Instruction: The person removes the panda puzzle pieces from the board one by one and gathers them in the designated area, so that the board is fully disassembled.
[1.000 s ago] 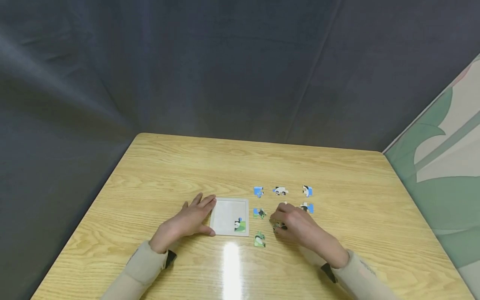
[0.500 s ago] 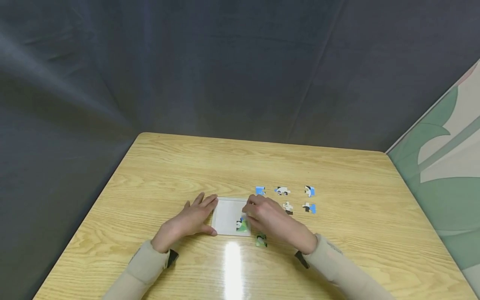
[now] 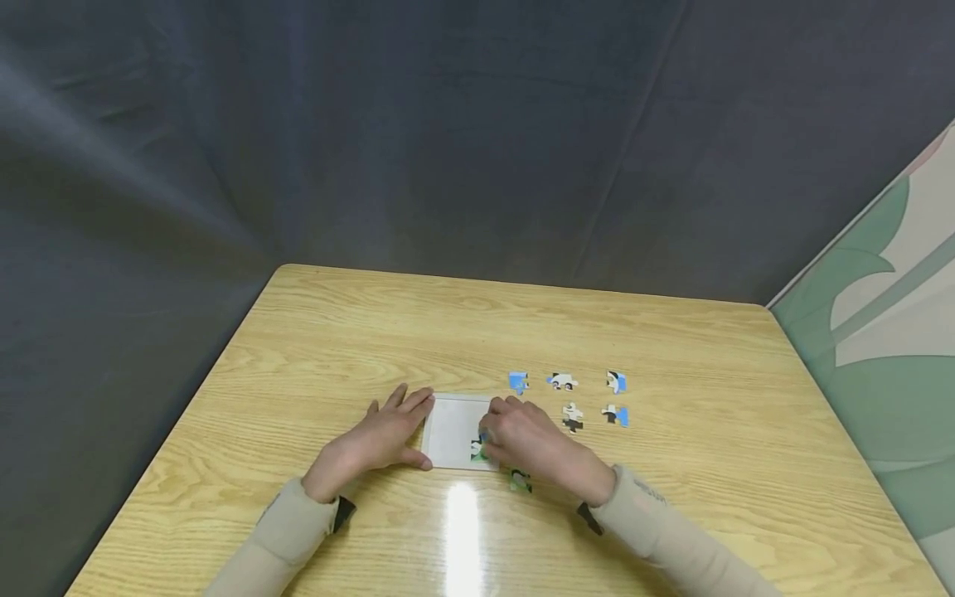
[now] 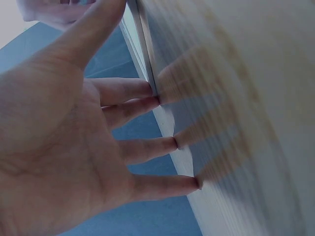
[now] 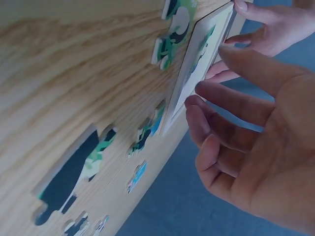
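Observation:
Beside the left edge of a white square puzzle tray [image 3: 449, 423], my left hand [image 3: 379, 435] lies with fingers spread, its index fingertip and thumb touching the rim. The left wrist view shows those fingers [image 4: 142, 147] straight, tips on the table. My right hand [image 3: 525, 438] is over the tray's right side, fingers curled down on a puzzle piece that they mostly hide. In the right wrist view its thumb [image 5: 246, 64] and index finger stand close at the tray. A green and white puzzle piece [image 3: 476, 450] shows in the tray's lower right corner.
Several loose pieces lie right of the tray: a blue piece [image 3: 518, 381], a panda-eye piece [image 3: 562, 381], a white-and-black piece [image 3: 573, 417] and a green piece [image 3: 520, 481] near the right hand. Dark cloth [image 3: 477, 141] hangs behind the wooden table [image 3: 388, 332].
My right hand has moved left from the loose pieces to the tray's right side and lowered there. The dark green piece it held at has left its place. My left hand stays at the rim.

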`<state>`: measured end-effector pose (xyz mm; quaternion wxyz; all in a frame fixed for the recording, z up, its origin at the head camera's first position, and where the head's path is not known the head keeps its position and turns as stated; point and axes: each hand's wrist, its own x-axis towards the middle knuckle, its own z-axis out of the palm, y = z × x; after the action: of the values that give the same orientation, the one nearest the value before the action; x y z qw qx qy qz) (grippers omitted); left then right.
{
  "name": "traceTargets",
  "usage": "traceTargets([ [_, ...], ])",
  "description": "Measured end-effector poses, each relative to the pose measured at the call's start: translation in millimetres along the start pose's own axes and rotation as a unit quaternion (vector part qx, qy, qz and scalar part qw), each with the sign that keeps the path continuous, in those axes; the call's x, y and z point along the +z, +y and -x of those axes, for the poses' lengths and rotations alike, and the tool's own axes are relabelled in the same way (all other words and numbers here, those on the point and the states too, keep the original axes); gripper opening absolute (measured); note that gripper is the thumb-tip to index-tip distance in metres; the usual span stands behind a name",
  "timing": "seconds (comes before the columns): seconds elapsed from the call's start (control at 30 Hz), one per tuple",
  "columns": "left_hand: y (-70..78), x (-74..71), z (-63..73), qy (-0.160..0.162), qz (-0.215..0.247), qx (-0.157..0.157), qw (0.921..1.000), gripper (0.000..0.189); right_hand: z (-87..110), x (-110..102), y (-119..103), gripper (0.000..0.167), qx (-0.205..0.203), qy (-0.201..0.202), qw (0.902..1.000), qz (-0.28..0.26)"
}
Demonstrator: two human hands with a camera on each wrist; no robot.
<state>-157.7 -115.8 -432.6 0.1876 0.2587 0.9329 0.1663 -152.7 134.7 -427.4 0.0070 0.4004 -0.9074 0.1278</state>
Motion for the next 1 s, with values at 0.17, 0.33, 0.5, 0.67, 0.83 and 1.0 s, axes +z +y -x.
traceTargets([
  [0.17,-0.3,0.8,-1.1,0.001,-0.006,-0.001,1.0000,0.094,6.1,-0.7,0.9,0.026,0.020,-0.031,0.9993,0.011],
  [0.33,-1.0,1.4,-1.3,0.001,-0.009,-0.003,1.0000,0.095,8.6,-1.9,1.2,0.034,0.033,-0.055,0.9978,0.017],
  [0.5,-0.1,0.9,-0.9,0.000,-0.007,-0.004,1.0000,0.095,9.7,-2.0,0.8,0.034,0.031,-0.053,0.9979,0.019],
  [0.67,0.4,0.4,-0.9,-0.002,-0.005,-0.003,1.0000,0.094,9.7,-2.2,1.4,0.034,0.028,-0.039,0.9987,0.017],
  [0.83,0.3,0.2,-1.2,-0.003,-0.006,-0.004,1.0000,0.094,6.2,-0.6,1.2,0.035,0.019,-0.024,0.9995,0.004],
  [1.0,0.1,0.2,-1.2,-0.003,-0.004,-0.006,1.0000,0.095,0.4,2.2,-2.4,0.038,0.026,-0.046,0.9986,-0.002],
])
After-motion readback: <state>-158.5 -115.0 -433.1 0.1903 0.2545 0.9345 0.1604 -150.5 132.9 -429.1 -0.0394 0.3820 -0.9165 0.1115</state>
